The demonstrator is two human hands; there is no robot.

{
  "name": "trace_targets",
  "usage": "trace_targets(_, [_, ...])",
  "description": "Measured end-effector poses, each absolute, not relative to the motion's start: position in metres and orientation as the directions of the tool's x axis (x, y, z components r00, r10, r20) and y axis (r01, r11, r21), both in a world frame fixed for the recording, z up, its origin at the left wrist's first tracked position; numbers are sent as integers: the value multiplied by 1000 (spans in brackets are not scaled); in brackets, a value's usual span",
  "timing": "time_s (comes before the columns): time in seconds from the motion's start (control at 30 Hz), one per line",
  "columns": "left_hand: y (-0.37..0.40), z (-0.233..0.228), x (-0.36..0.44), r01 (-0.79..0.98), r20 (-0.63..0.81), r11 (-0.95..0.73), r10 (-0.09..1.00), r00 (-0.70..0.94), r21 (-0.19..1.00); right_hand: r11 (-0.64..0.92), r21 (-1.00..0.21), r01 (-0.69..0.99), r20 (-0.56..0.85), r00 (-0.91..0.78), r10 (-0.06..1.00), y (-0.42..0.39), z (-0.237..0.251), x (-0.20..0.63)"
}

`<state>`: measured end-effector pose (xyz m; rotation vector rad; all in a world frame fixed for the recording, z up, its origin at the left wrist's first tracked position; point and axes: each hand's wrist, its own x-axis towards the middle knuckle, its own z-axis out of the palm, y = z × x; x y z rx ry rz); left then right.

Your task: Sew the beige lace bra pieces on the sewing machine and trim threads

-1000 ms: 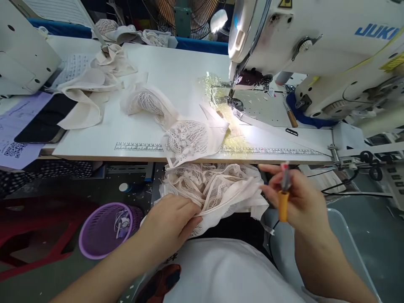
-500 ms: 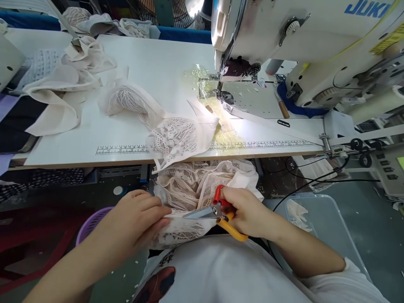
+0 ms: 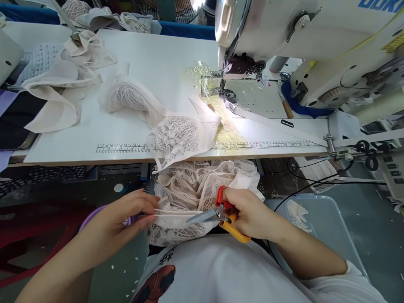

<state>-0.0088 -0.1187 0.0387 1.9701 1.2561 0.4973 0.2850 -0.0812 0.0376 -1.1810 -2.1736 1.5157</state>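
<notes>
My right hand (image 3: pixel 249 210) grips a pair of scissors (image 3: pixel 206 216) with one red and one orange handle loop. Their blades look closed and point left, lying over the cream lace fabric (image 3: pixel 179 229) on my lap. My left hand (image 3: pixel 134 212) pinches the edge of that fabric at its left end, thumb below and fingers above. Between my hands a pale band runs along the lace. Behind it a heap of cream lace pieces (image 3: pixel 202 181) is bunched below the table edge. A lace bra cup piece (image 3: pixel 179 136) hangs slightly over that edge.
A sewing machine (image 3: pixel 268 33) stands at the right of the white table (image 3: pixel 151 54), which has a printed ruler (image 3: pixel 268 146) along its front. More cream pieces (image 3: pixel 59 92) lie at left. A clear plastic bin (image 3: pixel 328 227) is at lower right, a red stool (image 3: pixel 38 240) at lower left.
My left hand has shifted left along the fabric edge, with thumb and fingers now visibly pinching it. The scissors have barely moved. The view has tilted slightly.
</notes>
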Motion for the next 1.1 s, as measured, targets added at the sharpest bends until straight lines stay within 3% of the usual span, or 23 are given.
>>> trace_targets(0.1, [-117, 39, -11, 648, -107, -186, 917, 384, 738, 143, -891, 431, -197, -650, 734, -83, 34, 286])
trace_targets(0.3, [-125, 44, 0, 685, -169, 87, 984, 54, 723, 182, -905, 384, -120, -642, 757, -85, 31, 287])
trace_targets(0.6, [-140, 43, 16, 432, -122, 161, 986, -118, 887, 253, -839, 482, -100, -594, 798, -98, 15, 295])
trace_targets(0.9, [-140, 43, 47, 441, 167, -72, 969, -181, 895, 202, -817, 540, -118, -499, 858, -94, 9, 301])
trace_targets(1.1, [-128, 56, 56, 505, 250, -210, 968, -13, 837, 315, -874, 371, 71, -542, 837, -72, 57, 274])
